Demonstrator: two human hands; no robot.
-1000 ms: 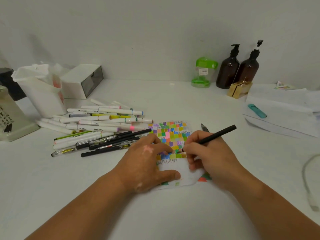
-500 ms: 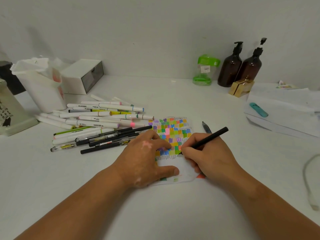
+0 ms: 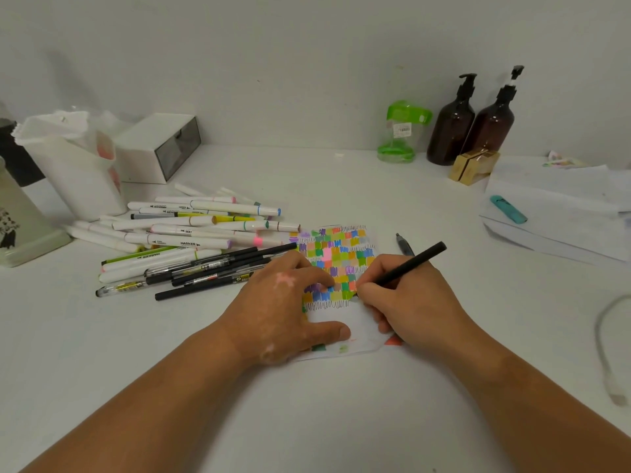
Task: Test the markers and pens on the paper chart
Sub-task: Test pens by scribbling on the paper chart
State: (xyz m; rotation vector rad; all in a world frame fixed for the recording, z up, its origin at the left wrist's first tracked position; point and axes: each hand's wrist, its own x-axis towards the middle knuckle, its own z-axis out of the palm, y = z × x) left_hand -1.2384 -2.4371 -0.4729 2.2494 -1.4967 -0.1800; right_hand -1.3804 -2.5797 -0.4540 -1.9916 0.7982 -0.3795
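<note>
A small paper chart (image 3: 336, 254) covered in coloured squares and black zigzag lines lies on the white table. My left hand (image 3: 283, 308) presses flat on its left side, fingers spread. My right hand (image 3: 406, 302) grips a black pen (image 3: 409, 264), whose tip touches the chart at the right end of the lowest zigzag line. A pile of white markers (image 3: 191, 227) and several black pens (image 3: 211, 271) lies left of the chart. One more dark pen (image 3: 403, 242) lies just behind my right hand.
A white cup (image 3: 78, 172) and a white box (image 3: 160, 145) stand at the back left. A green jar (image 3: 401, 131), two brown pump bottles (image 3: 471, 121) and a gold box (image 3: 473, 165) stand at the back right. Stacked paper (image 3: 563, 213) carries a teal highlighter (image 3: 508, 208). A white cable (image 3: 607, 349) lies far right.
The view has tilted slightly, shifting the scene. My right hand has carried the pen tip a little to the right along the lowest zigzag line. My left hand stays on the paper.
</note>
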